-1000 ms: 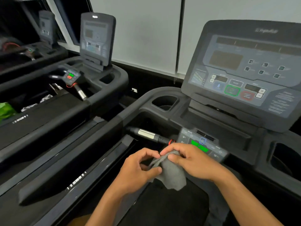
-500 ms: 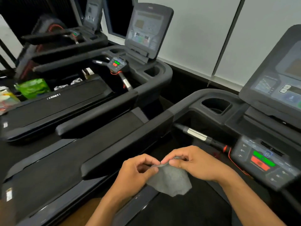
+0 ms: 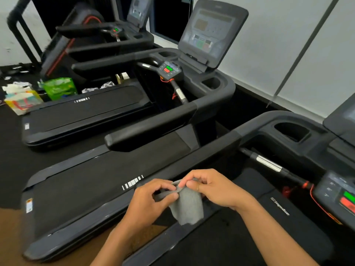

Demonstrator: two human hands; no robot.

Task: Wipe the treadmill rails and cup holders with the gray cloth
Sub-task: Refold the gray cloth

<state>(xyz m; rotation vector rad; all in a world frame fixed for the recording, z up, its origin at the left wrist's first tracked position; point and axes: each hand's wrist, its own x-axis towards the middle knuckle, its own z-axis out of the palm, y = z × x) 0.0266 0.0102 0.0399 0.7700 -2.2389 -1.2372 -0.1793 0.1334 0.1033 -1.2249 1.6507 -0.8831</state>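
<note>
Above the treadmill belt's left edge, both hands pinch the cloth (image 3: 187,205): left hand (image 3: 153,198) and right hand (image 3: 213,189) closed on its top hem. Best fold it flat before pressing it along the left rail (image 3: 192,156).

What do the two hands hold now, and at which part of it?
Both the left hand and the right hand pinch the gray cloth along its top edge; the rest hangs down freely.
</note>
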